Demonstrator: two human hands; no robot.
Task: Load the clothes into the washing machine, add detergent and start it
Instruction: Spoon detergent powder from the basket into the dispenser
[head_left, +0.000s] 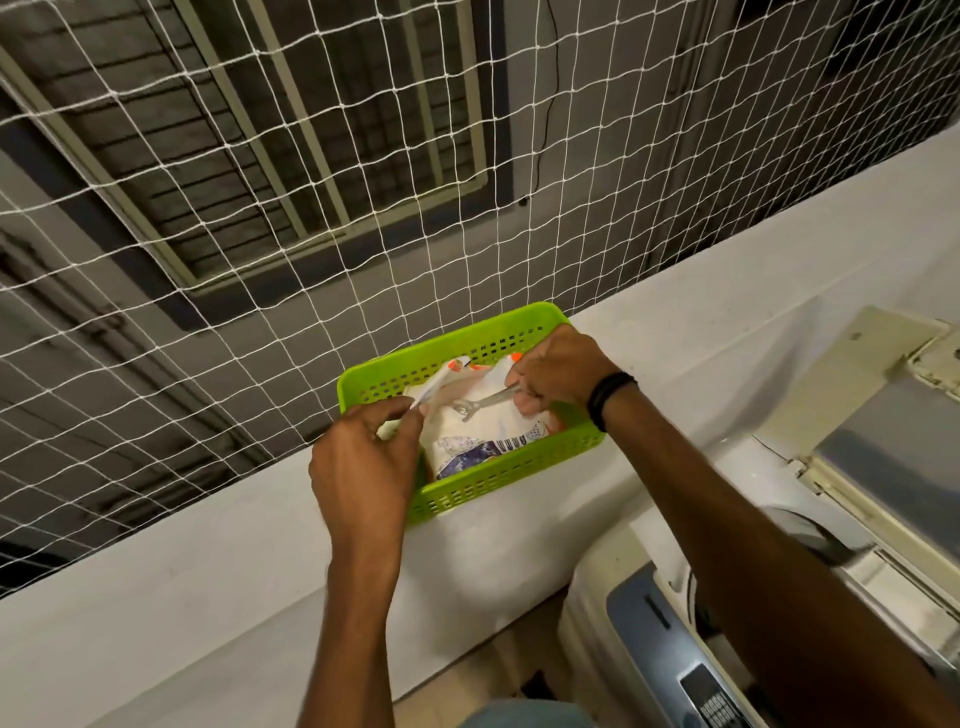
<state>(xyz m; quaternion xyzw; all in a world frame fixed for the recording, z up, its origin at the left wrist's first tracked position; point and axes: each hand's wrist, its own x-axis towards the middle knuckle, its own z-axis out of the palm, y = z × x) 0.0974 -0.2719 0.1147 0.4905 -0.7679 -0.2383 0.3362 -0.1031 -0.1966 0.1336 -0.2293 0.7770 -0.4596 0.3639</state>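
A bright green perforated basket (498, 483) sits on a white ledge. Inside it lies a white detergent bag (483, 436) with blue and orange print, its mouth held open. My left hand (363, 462) pinches the bag's near-left edge. My right hand (556, 374), with a black band on the wrist, grips the handle of a metal spoon (480, 402) whose bowl is inside the bag. The washing machine (779, 597) stands at the lower right, with its lid (883, 447) raised and a control panel (711, 696) at the bottom. No clothes are visible.
A white safety net (260, 208) spans the opening behind the ledge (182, 597), with a building wall and window beyond. The basket stands close to the net, near the ledge's far edge.
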